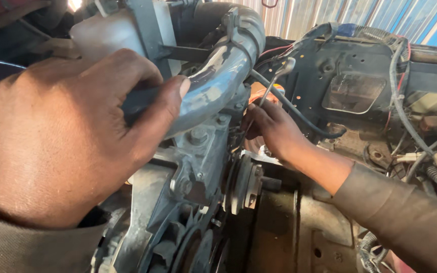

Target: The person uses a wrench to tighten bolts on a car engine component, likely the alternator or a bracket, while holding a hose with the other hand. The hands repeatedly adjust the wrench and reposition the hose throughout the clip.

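Observation:
I look down into an engine bay. My left hand [72,136] fills the near left and grips a thick grey-blue curved hose [218,81], thumb pressed on top of it. My right hand [271,126] reaches deep behind that hose, fingers closed on a slim metal tool [275,81] whose shaft sticks up and ends in a small silver head. Its lower tip is hidden behind the hose and engine parts. Below the hands sit a grey bracket with bolts [198,151] and a pulley [244,182].
A fan [188,247] shows at the bottom. A black hose [299,114] runs right across a dark metal panel [350,86]. Wires and connectors [421,151] crowd the right side. A white plastic tank [102,30] stands at top left, corrugated sheet wall [380,15] behind.

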Demonstrator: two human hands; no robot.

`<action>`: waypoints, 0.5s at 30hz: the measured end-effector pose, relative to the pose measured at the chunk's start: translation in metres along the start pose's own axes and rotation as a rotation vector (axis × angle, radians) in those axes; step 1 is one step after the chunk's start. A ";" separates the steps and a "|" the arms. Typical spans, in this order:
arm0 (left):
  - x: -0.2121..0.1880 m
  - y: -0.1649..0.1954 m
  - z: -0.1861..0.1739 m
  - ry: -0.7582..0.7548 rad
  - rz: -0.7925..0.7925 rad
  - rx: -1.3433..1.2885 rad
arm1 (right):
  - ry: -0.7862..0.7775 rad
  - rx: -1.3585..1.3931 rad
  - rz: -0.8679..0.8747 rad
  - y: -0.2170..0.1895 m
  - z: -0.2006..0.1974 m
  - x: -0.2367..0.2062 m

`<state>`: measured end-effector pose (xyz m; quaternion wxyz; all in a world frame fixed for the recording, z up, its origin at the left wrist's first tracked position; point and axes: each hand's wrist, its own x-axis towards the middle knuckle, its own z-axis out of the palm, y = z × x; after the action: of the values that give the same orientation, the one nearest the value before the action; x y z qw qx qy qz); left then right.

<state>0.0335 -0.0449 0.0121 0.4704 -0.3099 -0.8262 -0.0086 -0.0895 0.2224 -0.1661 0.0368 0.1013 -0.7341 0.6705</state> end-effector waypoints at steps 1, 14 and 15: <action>0.000 0.000 0.000 -0.003 0.000 -0.003 | 0.016 0.003 0.021 -0.001 0.000 0.001; 0.000 -0.001 0.000 -0.010 0.032 0.040 | 0.173 -0.119 -0.032 -0.021 0.015 -0.003; 0.000 -0.001 -0.001 -0.014 0.030 0.048 | 0.181 -0.146 -0.045 -0.024 0.017 -0.004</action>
<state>0.0334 -0.0461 0.0134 0.4721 -0.3110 -0.8246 0.0207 -0.0795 0.2045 -0.1453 0.1252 0.0539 -0.7720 0.6208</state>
